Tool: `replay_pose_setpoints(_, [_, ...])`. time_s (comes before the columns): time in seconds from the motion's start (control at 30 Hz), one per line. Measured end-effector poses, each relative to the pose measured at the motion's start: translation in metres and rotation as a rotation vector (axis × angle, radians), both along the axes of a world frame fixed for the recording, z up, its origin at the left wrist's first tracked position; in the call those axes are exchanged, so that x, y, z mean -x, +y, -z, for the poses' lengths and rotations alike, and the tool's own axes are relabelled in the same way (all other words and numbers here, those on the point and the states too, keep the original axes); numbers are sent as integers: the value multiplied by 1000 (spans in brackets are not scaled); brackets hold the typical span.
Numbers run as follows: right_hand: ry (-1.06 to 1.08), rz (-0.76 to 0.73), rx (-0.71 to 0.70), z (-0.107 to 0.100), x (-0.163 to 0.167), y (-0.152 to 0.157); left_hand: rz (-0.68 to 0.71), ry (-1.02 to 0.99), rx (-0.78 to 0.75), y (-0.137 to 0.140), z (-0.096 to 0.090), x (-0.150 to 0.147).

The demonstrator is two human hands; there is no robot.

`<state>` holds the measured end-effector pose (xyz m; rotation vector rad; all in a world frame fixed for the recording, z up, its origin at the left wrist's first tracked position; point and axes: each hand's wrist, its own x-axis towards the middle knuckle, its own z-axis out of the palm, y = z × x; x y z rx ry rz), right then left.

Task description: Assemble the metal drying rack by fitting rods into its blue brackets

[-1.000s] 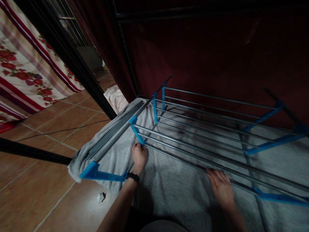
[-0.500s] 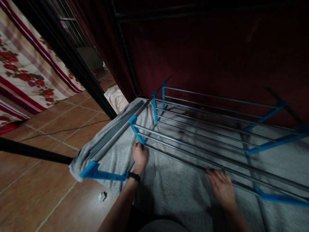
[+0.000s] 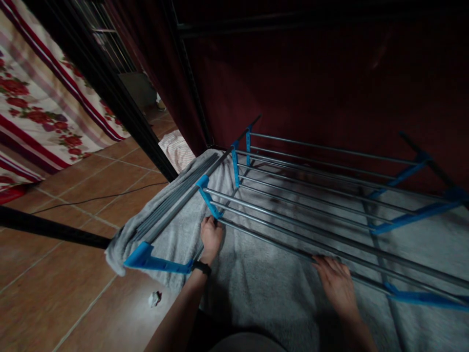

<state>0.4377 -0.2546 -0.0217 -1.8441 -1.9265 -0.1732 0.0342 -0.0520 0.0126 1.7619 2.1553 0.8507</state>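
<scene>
A half-built shoe rack of grey metal tubes (image 3: 278, 212) and blue plastic brackets lies across a grey blanket. My left hand (image 3: 211, 237), with a dark band at the wrist, is closed at the lower end of a blue bracket (image 3: 207, 195), where a tube meets it; its fingertips are partly hidden. Farther right, my right hand (image 3: 336, 282) has its fingers over the nearest tube, the thumb side out of sight beneath. Another blue bracket (image 3: 161, 264) sticks out at the near left, joined to a dark pole beside my left wrist.
Several loose grey tubes (image 3: 176, 198) lie on the left of the blanket (image 3: 256, 288). Dark metal posts (image 3: 110, 93) frame the left side, and a dark red cloth (image 3: 311, 88) hangs behind. Crumpled white paper (image 3: 154, 298) and a thin cable (image 3: 98, 197) lie on the tiled floor.
Both hands keep their places on the rack. The rack's far right brackets have shifted very slightly left, and the near left bracket slightly up and right.
</scene>
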Motion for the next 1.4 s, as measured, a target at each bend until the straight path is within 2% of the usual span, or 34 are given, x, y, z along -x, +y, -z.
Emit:
replay_pose_setpoints(0.43, [-6,-2,28,-1,1,2,3,-29,10,4,1,0])
replay_pose_setpoints(0.83, [-15,-3,48,-3,0,4,10,33,13,2,4,-2])
replay_pose_setpoints(1.1, [-23,-3,57,4,-3,3,7,72,32,3,8,-5])
replay_pose_setpoints(1.3, [20,31,-24,9,7,5,37,31,13,4,3,-2])
replay_pose_setpoints(1.4, [140,143,-89,12,9,-12,81,-9,-5,4,-1,3])
